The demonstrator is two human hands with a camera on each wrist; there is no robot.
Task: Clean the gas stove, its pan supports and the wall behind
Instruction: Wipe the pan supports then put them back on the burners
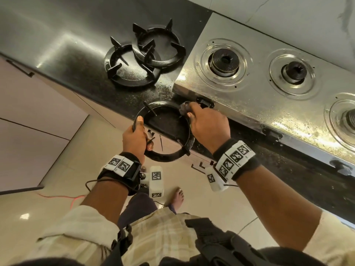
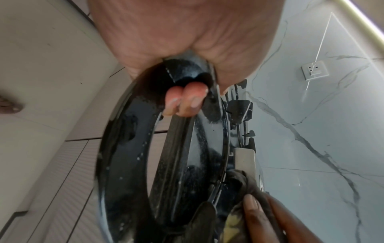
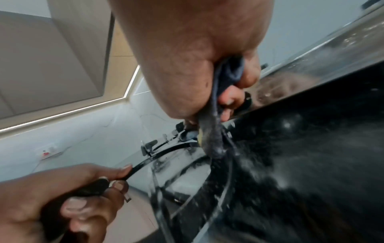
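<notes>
Left hand grips pan support; right hand opposite.

Glossy black pan support, black like the two pan supports farther off on the speckled black worktop. Silver stove, white grey-veined wall, dark grey-blue cloth, cream checked shirt.

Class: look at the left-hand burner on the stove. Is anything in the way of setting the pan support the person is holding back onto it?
Nothing visible. The burner is bare, with nothing between it and the pan support, gripped by the left hand and by the right hand, which also holds a cloth.
</notes>
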